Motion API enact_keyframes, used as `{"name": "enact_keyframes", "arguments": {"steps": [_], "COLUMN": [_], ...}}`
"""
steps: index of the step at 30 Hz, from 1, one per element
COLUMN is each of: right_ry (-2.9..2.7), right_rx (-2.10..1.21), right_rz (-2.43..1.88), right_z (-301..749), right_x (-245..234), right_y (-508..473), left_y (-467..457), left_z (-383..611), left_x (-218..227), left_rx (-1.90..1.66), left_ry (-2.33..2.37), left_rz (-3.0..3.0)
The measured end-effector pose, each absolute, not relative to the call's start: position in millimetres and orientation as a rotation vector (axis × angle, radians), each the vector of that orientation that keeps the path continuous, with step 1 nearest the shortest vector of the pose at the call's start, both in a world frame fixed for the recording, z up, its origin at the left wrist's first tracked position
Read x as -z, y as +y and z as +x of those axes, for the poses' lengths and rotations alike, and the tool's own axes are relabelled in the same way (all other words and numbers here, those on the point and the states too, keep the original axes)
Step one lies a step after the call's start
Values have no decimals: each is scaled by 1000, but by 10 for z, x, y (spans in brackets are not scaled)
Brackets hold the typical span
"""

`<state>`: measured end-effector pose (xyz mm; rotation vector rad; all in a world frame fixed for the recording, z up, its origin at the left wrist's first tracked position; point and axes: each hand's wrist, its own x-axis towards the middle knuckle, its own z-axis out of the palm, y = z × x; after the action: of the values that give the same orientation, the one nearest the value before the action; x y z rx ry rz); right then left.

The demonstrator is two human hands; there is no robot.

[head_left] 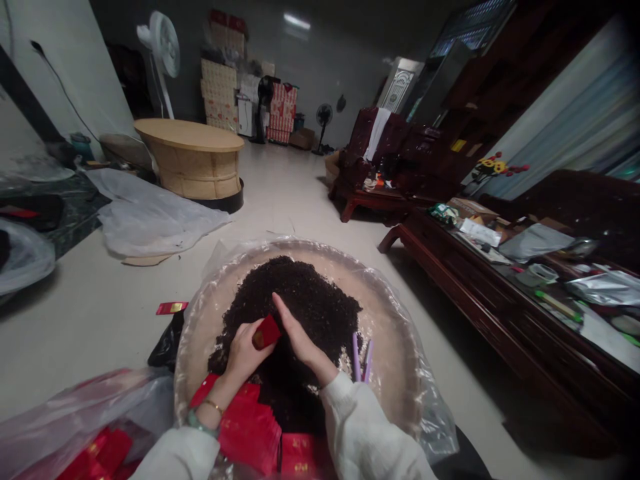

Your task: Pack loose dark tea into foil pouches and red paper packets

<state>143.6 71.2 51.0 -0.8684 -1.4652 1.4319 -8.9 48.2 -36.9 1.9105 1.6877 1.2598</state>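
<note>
My left hand [244,352] is closed around a small red packet [267,333], held up over a heap of dark, loose material [315,290] that resembles tea leaves. Beside the packet, my right hand [299,338] is stretched out flat with its fingers together; whether it touches the packet I cannot tell. The heap lies in a big round tray [400,333] lined with clear plastic. On its right side rests a purple two-armed tool [368,360], perhaps tongs. Several flat red packets [250,433] are piled at the near edge, below my left wrist.
Left of the tray are a black plastic bag [167,343], a red packet on the floor [171,308] and a clear bag [85,413] containing red packets. A cluttered dark wooden table [480,320] runs along the right. Ahead stand a round woven basket [195,167] and stacked boxes [219,93].
</note>
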Motion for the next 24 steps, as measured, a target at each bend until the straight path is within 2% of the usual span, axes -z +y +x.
{"name": "enact_keyframes", "arguments": {"steps": [4, 10, 20, 24], "right_ry": [-1318, -1844, -1730, -1894], "right_rx": [-1283, -906, -994, -1002], "right_rz": [-990, -1263, -1221, -1143], "right_z": [1517, 1598, 1846, 1908], "right_x": [-521, -520, -543, -621], "right_y": [727, 597, 790, 754], "left_y": [477, 463, 460, 462], "left_z": [-71, -67, -37, -32], "left_x": [330, 278, 210, 180], "left_rx": [-1304, -1307, -1017, -909], "left_ry": [1712, 1681, 1244, 1202], "left_rz": [1914, 1917, 1441, 1398]}}
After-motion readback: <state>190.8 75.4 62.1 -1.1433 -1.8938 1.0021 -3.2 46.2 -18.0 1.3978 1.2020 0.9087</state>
